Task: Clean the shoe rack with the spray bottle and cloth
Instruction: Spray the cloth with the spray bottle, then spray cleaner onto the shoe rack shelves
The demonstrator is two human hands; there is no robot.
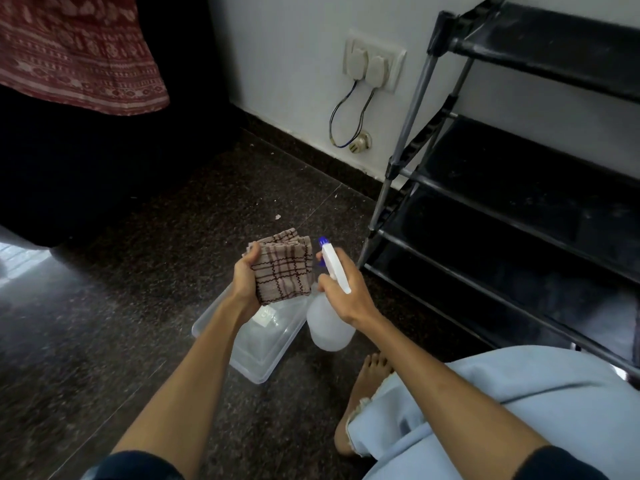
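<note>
Left hand [246,282] grips the folded checked cloth [282,268], while right hand [346,292] wraps the spray bottle [329,323].

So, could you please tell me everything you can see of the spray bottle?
The spray bottle has a translucent, whitish, rounded plastic body, a white trigger head and a blue nozzle tip. The right hand grips its neck, holding it tilted above the floor, nozzle away from the person, close beside the checked cloth. Its liquid level cannot be told.
</note>
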